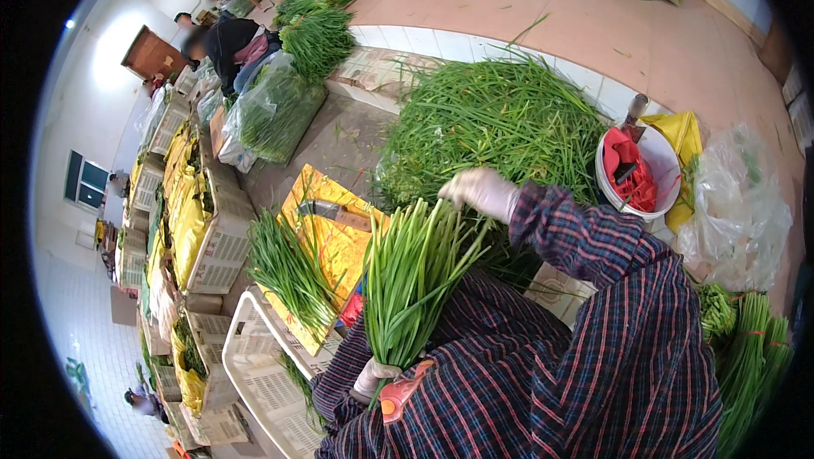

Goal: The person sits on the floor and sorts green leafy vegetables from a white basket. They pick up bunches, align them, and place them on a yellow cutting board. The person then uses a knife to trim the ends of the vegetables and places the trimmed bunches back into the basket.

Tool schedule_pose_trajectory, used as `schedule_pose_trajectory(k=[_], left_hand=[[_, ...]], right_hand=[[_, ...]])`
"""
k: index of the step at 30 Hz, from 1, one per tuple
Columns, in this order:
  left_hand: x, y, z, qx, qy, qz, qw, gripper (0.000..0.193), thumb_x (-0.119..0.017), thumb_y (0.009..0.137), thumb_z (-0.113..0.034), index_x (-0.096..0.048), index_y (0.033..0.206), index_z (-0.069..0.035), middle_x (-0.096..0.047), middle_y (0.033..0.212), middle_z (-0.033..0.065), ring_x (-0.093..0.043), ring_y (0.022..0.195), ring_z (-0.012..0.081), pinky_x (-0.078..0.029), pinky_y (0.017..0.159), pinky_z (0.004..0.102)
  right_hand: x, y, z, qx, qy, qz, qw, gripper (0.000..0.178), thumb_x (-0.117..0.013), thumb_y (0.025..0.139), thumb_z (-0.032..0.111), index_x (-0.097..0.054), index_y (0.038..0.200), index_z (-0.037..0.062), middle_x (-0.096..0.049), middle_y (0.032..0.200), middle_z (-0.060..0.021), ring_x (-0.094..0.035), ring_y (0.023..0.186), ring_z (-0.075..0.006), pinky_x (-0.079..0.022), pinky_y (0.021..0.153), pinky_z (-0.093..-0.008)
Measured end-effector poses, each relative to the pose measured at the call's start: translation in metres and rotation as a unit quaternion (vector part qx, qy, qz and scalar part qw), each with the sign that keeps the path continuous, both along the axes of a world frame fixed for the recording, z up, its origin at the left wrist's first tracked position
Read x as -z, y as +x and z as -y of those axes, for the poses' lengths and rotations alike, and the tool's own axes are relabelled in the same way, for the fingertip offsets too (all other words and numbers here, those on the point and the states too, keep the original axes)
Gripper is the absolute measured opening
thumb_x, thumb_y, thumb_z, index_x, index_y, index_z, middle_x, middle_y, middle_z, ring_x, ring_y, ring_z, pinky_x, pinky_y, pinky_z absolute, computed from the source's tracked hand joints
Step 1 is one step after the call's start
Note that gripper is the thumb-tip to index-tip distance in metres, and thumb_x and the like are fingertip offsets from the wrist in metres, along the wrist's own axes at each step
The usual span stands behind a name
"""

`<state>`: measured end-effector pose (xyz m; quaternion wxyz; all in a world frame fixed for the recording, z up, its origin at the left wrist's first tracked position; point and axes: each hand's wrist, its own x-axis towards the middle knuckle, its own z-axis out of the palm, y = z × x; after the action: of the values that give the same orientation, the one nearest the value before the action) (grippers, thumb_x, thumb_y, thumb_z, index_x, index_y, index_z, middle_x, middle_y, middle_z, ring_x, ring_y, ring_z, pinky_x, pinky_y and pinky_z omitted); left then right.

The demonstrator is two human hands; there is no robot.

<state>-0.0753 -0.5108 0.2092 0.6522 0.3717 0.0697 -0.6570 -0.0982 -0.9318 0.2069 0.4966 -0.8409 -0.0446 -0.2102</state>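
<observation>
A thick bunch of green chives [415, 268] stands upright over my lap, its pale stalk ends at the top. My left hand [373, 377], in a pale glove, is closed around the lower, leafy part. At the top of the bunch is my gloved right hand [483, 190], its fingers bent down and drawn together at the stalk ends. Whatever is between those fingertips is too small to make out. A smaller bunch of chives [288, 268] lies on a yellow sheet-covered board [314, 188] to the left. Beyond my right hand spreads a large heap of loose chives [496, 124].
A white bucket [674, 158] with a red bag stands right of the heap, beside clear plastic bags [738, 213]. Tied bundles [750, 340] lie at lower right. A white plastic crate [254, 374] is at my left. Further left are stacked crates [220, 239] and a co-worker [233, 48].
</observation>
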Motion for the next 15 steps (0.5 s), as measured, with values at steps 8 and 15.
schedule_pose_trajectory(k=[8,15], left_hand=[[-0.021,-0.006,0.016,-0.012,-0.035,0.053,0.998,0.057,-0.06,0.069,0.011,-0.047,0.124,0.004,-0.06,0.112,0.0134,-0.058,0.102,0.0213,-0.05,0.088,0.0312],[-0.023,-0.002,0.02,0.025,0.018,0.08,0.996,0.057,-0.06,0.069,0.011,-0.047,0.124,0.004,-0.06,0.112,0.013,-0.058,0.102,0.0211,-0.05,0.088,0.0311]], right_hand=[[0.029,-0.021,0.15,0.303,0.12,-0.249,0.912,0.059,-0.04,0.092,0.051,-0.065,0.088,-0.0028,-0.06,0.067,-0.0144,-0.06,0.07,-0.0282,-0.047,0.073,-0.0425],[0.043,-0.012,-0.003,-0.126,0.236,-0.356,0.895,0.042,-0.06,0.085,0.044,-0.065,0.103,0.0057,-0.065,0.106,-0.0097,-0.06,0.094,-0.0205,-0.041,0.094,-0.0344]])
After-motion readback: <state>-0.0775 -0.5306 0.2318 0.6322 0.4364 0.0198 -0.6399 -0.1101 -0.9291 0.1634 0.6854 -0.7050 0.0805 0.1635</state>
